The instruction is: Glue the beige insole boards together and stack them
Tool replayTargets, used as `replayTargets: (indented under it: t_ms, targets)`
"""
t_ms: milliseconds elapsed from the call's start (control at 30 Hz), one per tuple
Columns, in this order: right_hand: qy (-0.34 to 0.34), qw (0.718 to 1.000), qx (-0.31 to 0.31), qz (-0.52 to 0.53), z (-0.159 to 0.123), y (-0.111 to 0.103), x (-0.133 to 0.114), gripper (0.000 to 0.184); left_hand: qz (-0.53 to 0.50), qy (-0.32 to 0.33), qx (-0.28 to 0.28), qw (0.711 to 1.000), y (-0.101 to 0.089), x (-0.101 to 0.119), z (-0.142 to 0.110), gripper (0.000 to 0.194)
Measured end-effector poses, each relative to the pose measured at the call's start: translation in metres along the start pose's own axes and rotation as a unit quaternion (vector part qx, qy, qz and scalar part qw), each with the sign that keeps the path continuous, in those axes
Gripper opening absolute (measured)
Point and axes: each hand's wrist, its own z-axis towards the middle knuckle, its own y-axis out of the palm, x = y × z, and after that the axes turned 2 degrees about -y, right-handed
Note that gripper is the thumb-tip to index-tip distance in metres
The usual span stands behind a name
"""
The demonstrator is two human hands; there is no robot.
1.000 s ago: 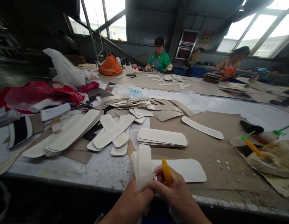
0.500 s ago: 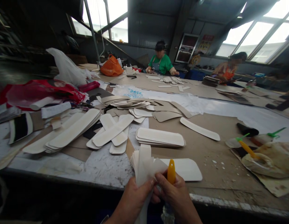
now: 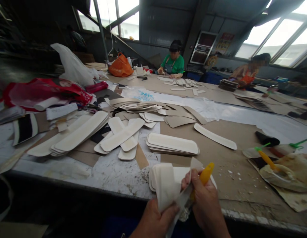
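Dim workshop walls are filling the background, and a co-worker in green (image 3: 178, 64) is sitting across the cluttered table (image 3: 111, 177). Near its front edge a flat white piece (image 3: 181, 172) is lying just beyond my hands; a stack of white pieces (image 3: 172, 142) is resting farther back, probably squared up for easy picking. Off to my right a crusted pot (image 3: 272, 181) is holding another yellow handle (image 3: 268, 161), likely parked there for reach.

My left hand (image 3: 160, 215) is gripping a bundle of pale strips (image 3: 165, 185), thumb pressing across the front, upper ends pointing away from me (presumably so the layers are staying together). My right hand (image 3: 205, 195) is mostly curled: thumb and fingertips are pinching a thin strip (image 3: 197, 163), which is slanting down between both hands. That same grip is also carrying a yellow-handled brush (image 3: 208, 172), bristles down, probably to save laying it aside. Whether my left thumb is touching that strip, I'm not able to tell.
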Motion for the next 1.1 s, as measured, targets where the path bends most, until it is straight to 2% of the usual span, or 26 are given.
replayTargets:
  t_ms: [67,133,167,233,300,367,467,600,700,800,933,1100]
  targets:
    - [-0.002,0.998,-0.028,-0.051,0.011,-0.009,-0.012,0.037,0.008,-0.018,0.029,0.999,-0.007,-0.004,-0.003,0.026]
    - [0.013,0.973,-0.099,-0.207,0.026,-0.02,-0.021,0.034,-0.012,-0.052,0.122,0.991,-0.018,-0.008,-0.003,0.026]
    - [0.011,0.942,-0.145,-0.302,0.032,-0.023,-0.024,0.032,-0.023,-0.072,0.18,0.981,-0.025,-0.01,-0.001,0.027]
    - [-0.019,0.853,-0.238,-0.464,0.044,-0.026,-0.027,0.031,-0.03,-0.101,0.264,0.959,-0.039,-0.01,0.004,0.029]
    - [-0.052,0.769,-0.31,-0.557,0.051,-0.021,-0.027,0.03,-0.035,-0.107,0.292,0.95,-0.049,-0.007,0.01,0.031]
    - [-0.05,0.726,-0.358,-0.586,0.056,-0.011,-0.025,0.028,-0.052,-0.098,0.289,0.951,-0.054,-0.002,0.014,0.034]
    - [-0.036,0.719,-0.387,-0.576,0.061,0.005,-0.023,0.027,-0.088,-0.12,0.282,0.948,-0.052,0.006,0.019,0.041]
    - [-0.046,0.706,-0.387,-0.591,0.066,0.017,-0.02,0.026,-0.123,-0.124,0.278,0.944,-0.052,0.008,0.021,0.047]
    - [-0.033,0.67,-0.393,-0.629,0.068,0.014,-0.025,0.025,-0.138,-0.144,0.286,0.937,-0.061,0.008,0.019,0.058]
    - [-0.018,0.625,-0.365,-0.69,0.071,0.003,-0.035,0.024,-0.122,-0.184,0.267,0.938,-0.07,0.008,0.017,0.066]
    - [-0.021,0.572,-0.382,-0.726,0.069,-0.004,-0.046,0.023,-0.054,-0.245,0.2,0.947,-0.07,0.009,0.015,0.061]
    - [-0.051,0.574,-0.432,-0.693,0.061,0.01,-0.039,0.024,-0.022,-0.258,0.143,0.955,-0.058,0.008,0.018,0.04]
